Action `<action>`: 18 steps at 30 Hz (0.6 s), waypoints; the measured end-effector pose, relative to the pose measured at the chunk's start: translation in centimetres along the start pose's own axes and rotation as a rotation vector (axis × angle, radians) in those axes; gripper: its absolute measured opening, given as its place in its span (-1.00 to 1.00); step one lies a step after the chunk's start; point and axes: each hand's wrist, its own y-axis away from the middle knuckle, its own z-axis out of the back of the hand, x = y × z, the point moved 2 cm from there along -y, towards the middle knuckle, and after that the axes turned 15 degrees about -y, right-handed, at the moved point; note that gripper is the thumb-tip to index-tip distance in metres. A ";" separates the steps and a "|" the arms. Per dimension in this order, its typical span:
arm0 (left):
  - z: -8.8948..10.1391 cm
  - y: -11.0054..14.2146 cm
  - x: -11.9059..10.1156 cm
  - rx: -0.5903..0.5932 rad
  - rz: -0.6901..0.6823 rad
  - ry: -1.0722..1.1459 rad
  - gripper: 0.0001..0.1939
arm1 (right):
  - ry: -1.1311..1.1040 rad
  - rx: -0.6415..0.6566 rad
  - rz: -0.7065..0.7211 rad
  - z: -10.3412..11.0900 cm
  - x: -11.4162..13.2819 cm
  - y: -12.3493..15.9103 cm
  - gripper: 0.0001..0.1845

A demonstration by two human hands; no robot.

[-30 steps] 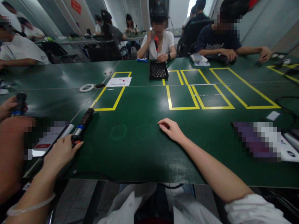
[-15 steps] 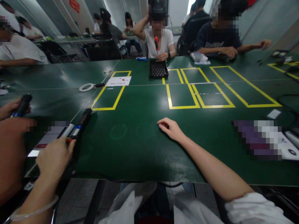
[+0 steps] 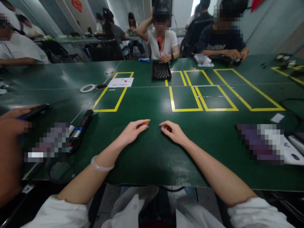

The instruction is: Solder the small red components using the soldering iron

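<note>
My left hand (image 3: 134,130) is over the near middle of the green table, thumb and fingers closed round a small orange piece (image 3: 147,123). Only a bit of that piece shows, so its kind is unclear. A pale bangle (image 3: 102,164) circles the left wrist. Just to the right, with a small gap between them, my right hand (image 3: 174,131) rests with its fingers curled in. Whatever it may hold is hidden. A black cylindrical tool with a blue band (image 3: 80,128) lies on the table to the left of my left hand.
A co-worker's hand (image 3: 16,122) holds a dark tool (image 3: 35,110) at the left edge. Yellow tape outlines (image 3: 187,110), a white card (image 3: 120,82) and a black tray (image 3: 161,78) lie farther back. A blurred-out item (image 3: 266,142) is at right. Two people sit opposite.
My left hand has left the black tool and moved right, close to my right hand, with the orange piece. My right hand has barely moved. The co-worker's dark tool has tilted flatter.
</note>
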 end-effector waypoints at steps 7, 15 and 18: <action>-4.1 -2.2 -0.4 0.273 -0.074 0.284 -0.20 | -0.166 0.120 -0.096 -0.1 0.0 0.1 -0.67; -4.2 -2.0 0.2 0.189 -0.010 0.373 -0.50 | -0.236 0.098 -0.122 -0.2 0.3 0.2 -0.78; -4.4 -2.1 0.2 0.175 -0.003 0.386 -0.62 | -0.238 0.068 -0.112 -0.2 0.1 0.2 -0.78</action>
